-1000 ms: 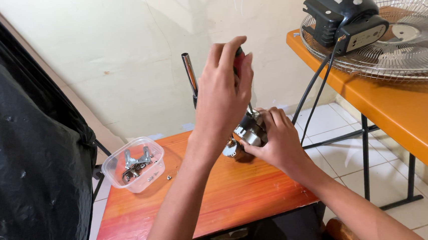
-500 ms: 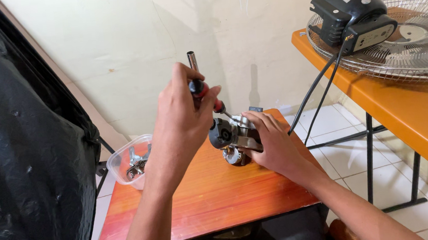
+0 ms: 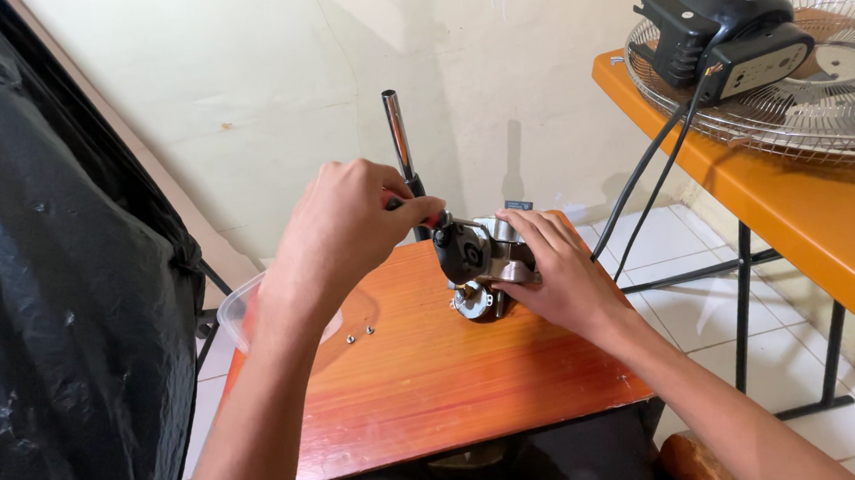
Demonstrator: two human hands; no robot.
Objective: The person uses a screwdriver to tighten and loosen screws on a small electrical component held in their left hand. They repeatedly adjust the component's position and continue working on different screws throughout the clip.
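Fingers of the left hand (image 3: 342,238) pinch a screwdriver (image 3: 426,216) against the motor (image 3: 479,262), which the right hand (image 3: 555,273) grips near the table's (image 3: 438,390) far edge; a slipping tip could jab those fingers or scatter the loose screws (image 3: 359,335).

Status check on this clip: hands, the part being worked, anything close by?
Left hand gripping red-handled screwdriver, tip at motor assembly. Right hand steadying it on wooden table. Two loose screws beside plastic container.
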